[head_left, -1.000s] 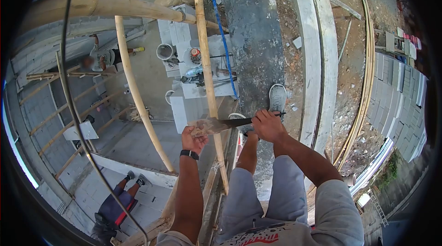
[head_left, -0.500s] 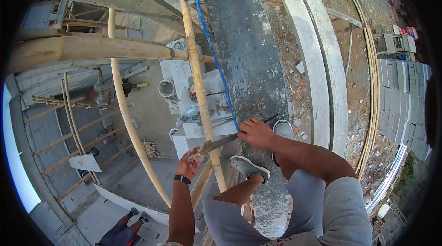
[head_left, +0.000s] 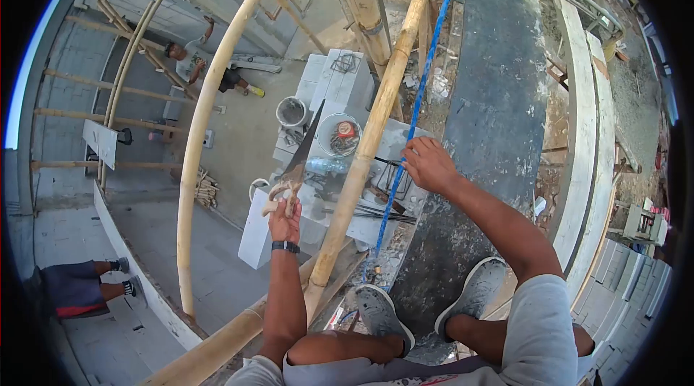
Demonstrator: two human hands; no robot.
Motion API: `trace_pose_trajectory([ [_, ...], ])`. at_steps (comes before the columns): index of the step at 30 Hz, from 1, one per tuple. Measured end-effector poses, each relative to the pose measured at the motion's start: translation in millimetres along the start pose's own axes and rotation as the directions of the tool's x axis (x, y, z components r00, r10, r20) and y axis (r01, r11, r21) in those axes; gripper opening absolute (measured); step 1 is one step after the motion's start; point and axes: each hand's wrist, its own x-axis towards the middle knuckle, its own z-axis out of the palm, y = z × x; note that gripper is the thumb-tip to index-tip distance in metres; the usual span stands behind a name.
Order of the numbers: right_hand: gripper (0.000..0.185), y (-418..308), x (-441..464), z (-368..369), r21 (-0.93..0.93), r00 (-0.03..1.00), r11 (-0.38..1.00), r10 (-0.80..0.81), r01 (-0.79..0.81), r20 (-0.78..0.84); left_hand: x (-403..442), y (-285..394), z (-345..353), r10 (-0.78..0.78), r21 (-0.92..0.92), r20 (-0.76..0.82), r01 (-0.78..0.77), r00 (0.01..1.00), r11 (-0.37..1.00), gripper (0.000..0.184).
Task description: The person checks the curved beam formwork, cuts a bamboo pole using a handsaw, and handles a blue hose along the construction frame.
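Observation:
My left hand [head_left: 286, 221] is wrapped round the wooden handle of a hand saw [head_left: 303, 146]. The saw's dark blade points up and away, over the blocks and buckets below. My right hand [head_left: 428, 163] is beside the blue rope [head_left: 414, 115], with its fingers bent and closed near or on it; what they grip is hidden. Between my hands runs a slanting bamboo pole [head_left: 377, 117]. My shoes stand at the dark plank [head_left: 495, 82].
Below at left are a white bucket [head_left: 291, 111], another bucket holding a red tape measure [head_left: 347, 129], and pale blocks [head_left: 325, 82]. A person [head_left: 194, 66] is at upper left, another person's legs [head_left: 79, 287] at lower left. Long boards [head_left: 578, 126] lie at right.
My right hand has let go of the saw blade and moved to the blue rope. The saw has swung upright in my left hand. The view has turned and shifted left.

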Motion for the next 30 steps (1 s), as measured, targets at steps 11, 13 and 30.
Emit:
trace_pose_trajectory([
  [11, 0.036, -201, 21, 138, 0.397, 0.390, 0.093, 0.481, -0.913, 0.785, -72, -70, -14, 0.058, -0.147, -0.149, -0.080, 0.987, 0.986, 0.029],
  [13, 0.034, -235, 30, 152, 0.461, 0.321, -0.192, 0.493, -0.866, 0.809, -90, -71, -11, 0.088, -0.137, -0.127, -0.105, 0.988, 0.985, 0.028],
  [30, 0.016, -201, 87, 317, 0.556, 0.086, -0.667, 0.600, -0.495, 0.796, -122, -94, -109, 0.183, 0.963, 0.270, -0.268, 0.945, -0.038, 0.075],
])
